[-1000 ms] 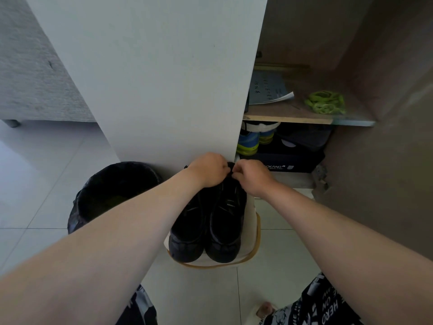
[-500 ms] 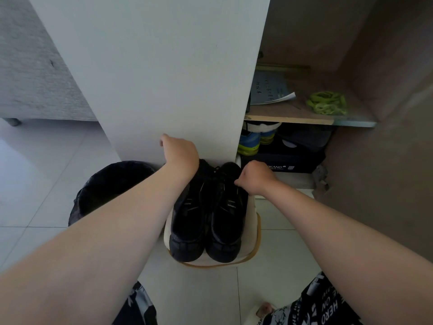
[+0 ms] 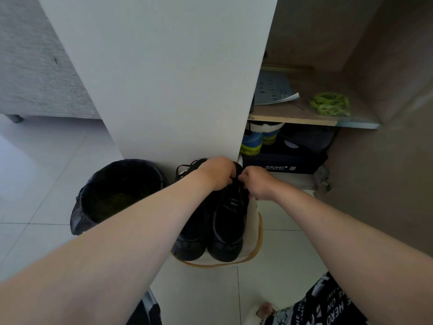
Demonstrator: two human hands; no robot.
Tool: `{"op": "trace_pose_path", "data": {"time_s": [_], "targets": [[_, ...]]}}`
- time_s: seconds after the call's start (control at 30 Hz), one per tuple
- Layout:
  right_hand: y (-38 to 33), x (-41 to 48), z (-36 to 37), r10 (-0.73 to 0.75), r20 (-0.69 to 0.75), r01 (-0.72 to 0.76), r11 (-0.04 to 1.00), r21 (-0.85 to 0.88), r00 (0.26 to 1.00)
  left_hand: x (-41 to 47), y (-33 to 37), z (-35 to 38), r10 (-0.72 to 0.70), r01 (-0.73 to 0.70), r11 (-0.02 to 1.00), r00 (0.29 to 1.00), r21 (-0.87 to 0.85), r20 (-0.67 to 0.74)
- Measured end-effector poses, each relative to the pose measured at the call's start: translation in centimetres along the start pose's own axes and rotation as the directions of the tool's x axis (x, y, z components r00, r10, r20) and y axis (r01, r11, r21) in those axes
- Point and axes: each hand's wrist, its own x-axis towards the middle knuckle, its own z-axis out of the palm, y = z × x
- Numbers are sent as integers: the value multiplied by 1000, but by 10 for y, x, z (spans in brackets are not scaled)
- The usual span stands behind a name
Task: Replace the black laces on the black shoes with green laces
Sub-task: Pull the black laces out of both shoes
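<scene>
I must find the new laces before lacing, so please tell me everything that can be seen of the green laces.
The green laces are bright lime green, thin cords gathered in a loose bundle of loops. They lie on the wood-look shelf in the open cupboard, toward its right side, near the front edge. Nothing holds them: the left hand and right hand are lower, at the black shoes. A bluish printed sheet lies left of them, apart. Their number cannot be told.

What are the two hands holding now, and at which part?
The left hand and right hand pinch the black lace at the top of one shoe.
</scene>
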Motion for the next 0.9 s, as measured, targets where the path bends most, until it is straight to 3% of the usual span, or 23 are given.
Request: {"op": "trace_pose_path", "data": {"time_s": [0.13,0.4,0.53,0.67,0.77,0.9], "targets": [[1,0,-5,64,-9,-61,978,198,998,-2,0,4,-50,50,999,999,2,-18],[-3,-2,-11,167,70,-176,971,161,984,-2,2,7,-25,22,993,999,-114,-25],[-2,-1,-5,119,-63,-109,983,146,991,-1,3,10,-28,23,978,999,-209,-22],[-3,0,0,49,-77,-46,998,39,996,1,4,10,-78,71,960,997,-272,-17],[-2,-3,-3,14,-109,0,991,135,994,4,0,10,-143,125,947,989,-296,-41],[0,-8,-10,53,-19,-47,975,219,998,6,-8,12,-211,175,926,974,-334,-76]]}}
